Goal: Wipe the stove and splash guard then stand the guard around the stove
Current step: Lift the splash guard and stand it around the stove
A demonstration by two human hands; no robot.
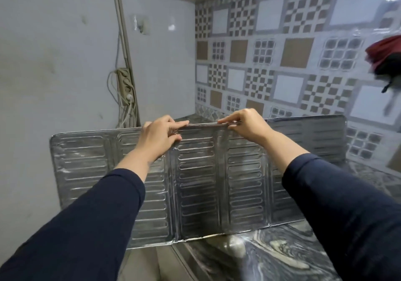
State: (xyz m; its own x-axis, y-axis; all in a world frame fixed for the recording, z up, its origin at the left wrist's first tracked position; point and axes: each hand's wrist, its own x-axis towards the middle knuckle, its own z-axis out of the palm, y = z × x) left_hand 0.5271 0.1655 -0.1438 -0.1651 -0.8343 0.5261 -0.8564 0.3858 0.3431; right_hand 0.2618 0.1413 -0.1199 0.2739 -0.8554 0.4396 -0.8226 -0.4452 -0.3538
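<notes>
Both hands pinch the top edge of the guard (199,178), which hangs below them and stands upright on the counter (271,256). The left hand (159,138) and the right hand (246,124) grip near the middle of that edge, fingers over the far side, thumbs on the near face. The guard's long axis runs left to right, its panels folded in a shallow zigzag, the right end angling back toward the tiled wall (282,48). It is thin, shiny foil-like metal, embossed with rows of rounded slots. The counter looks like dark swirled marble, though motion blur softens it.
</notes>
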